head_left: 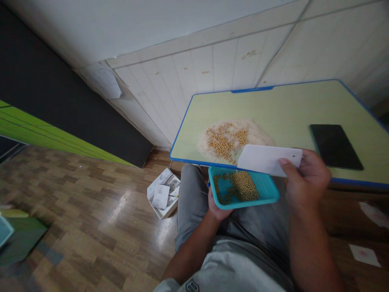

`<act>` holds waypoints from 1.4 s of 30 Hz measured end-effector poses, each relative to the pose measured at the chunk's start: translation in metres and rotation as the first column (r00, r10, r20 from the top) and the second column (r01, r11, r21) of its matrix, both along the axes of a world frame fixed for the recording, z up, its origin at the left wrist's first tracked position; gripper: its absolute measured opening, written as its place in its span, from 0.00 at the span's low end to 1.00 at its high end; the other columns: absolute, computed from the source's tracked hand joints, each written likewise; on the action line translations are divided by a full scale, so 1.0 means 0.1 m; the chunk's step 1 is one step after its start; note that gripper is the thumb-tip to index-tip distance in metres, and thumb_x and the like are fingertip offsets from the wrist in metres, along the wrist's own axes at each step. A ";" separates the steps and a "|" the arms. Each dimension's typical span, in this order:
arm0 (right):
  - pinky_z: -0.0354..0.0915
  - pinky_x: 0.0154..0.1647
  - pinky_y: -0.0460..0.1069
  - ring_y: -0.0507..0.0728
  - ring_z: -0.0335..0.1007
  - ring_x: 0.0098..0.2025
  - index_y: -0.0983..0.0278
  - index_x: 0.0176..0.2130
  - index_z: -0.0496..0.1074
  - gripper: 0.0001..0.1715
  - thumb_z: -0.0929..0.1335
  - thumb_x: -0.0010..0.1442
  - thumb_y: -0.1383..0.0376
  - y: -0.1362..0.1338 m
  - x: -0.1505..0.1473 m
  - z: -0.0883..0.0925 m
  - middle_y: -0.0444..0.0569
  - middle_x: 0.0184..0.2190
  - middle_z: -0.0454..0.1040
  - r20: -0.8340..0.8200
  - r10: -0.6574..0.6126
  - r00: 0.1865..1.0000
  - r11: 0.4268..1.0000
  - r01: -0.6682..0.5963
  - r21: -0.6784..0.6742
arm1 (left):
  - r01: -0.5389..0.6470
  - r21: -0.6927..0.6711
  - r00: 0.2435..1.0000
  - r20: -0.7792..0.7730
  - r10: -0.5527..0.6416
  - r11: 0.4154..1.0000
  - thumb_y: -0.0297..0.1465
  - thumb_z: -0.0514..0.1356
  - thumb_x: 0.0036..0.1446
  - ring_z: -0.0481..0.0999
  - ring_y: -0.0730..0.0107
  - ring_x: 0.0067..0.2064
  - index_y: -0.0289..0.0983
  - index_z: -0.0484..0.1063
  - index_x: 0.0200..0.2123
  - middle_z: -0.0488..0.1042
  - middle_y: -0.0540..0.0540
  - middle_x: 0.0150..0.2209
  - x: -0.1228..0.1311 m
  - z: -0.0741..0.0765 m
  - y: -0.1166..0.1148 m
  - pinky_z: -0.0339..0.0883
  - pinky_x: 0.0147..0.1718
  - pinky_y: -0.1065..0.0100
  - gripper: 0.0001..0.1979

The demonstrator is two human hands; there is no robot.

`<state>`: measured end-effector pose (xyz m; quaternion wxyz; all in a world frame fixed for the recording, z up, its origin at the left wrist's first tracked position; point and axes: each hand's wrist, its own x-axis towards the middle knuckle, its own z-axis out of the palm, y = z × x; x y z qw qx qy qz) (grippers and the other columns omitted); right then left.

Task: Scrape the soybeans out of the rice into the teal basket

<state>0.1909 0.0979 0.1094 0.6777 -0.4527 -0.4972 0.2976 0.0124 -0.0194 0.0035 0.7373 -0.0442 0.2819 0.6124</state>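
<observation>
My left hand is closed on the left end of a teal plastic tray, held over my lap just below the table's front edge. Several round tan soybeans lie in it. A flat white scraper card is gripped between the thumb and fingers of my right hand, its far end by the table edge above the tray. Beyond the card, more soybeans sit on a spread of pale rice-like grains on the table. Most of my left fingers are hidden under the tray.
The pale green table has a blue rim and stands against a white panelled wall. A black tablet or phone lies on its right part. On the wooden floor, an open white box stands left of my leg.
</observation>
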 end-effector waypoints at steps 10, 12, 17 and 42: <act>0.74 0.31 0.52 0.59 0.79 0.33 0.55 0.41 0.83 0.17 0.85 0.57 0.52 -0.07 -0.05 0.03 0.43 0.33 0.83 0.015 0.034 0.999 0.998 -0.033 -0.052 | 0.008 0.067 0.999 -0.035 -0.005 0.998 0.58 0.52 0.76 0.62 0.39 0.87 0.41 0.82 0.72 0.73 0.41 0.82 0.06 0.02 0.04 0.46 0.87 0.40 0.38; 0.74 0.31 0.52 0.59 0.79 0.33 0.56 0.40 0.83 0.17 0.84 0.57 0.52 -0.09 -0.06 0.04 0.43 0.33 0.84 0.023 0.032 0.999 0.998 -0.030 -0.062 | 0.012 0.076 0.998 -0.066 -0.007 0.997 0.58 0.54 0.74 0.61 0.37 0.87 0.41 0.81 0.73 0.72 0.40 0.83 0.06 0.03 0.04 0.47 0.87 0.37 0.39; 0.77 0.32 0.54 0.61 0.81 0.34 0.56 0.40 0.83 0.18 0.84 0.54 0.53 -0.05 0.00 0.05 0.44 0.34 0.85 0.005 -0.048 0.999 0.998 0.048 -0.040 | 0.001 0.044 0.998 -0.070 0.002 0.999 0.57 0.51 0.76 0.64 0.37 0.86 0.42 0.83 0.71 0.78 0.40 0.79 0.04 0.01 0.02 0.48 0.87 0.36 0.37; 0.77 0.33 0.53 0.60 0.81 0.35 0.55 0.42 0.83 0.16 0.84 0.58 0.52 -0.06 -0.03 0.02 0.44 0.34 0.85 0.027 -0.005 1.000 1.000 0.006 -0.025 | -0.017 -0.016 0.993 -0.114 0.015 1.000 0.55 0.44 0.78 0.66 0.41 0.85 0.46 0.86 0.67 0.82 0.45 0.76 0.06 0.02 0.02 0.48 0.87 0.36 0.37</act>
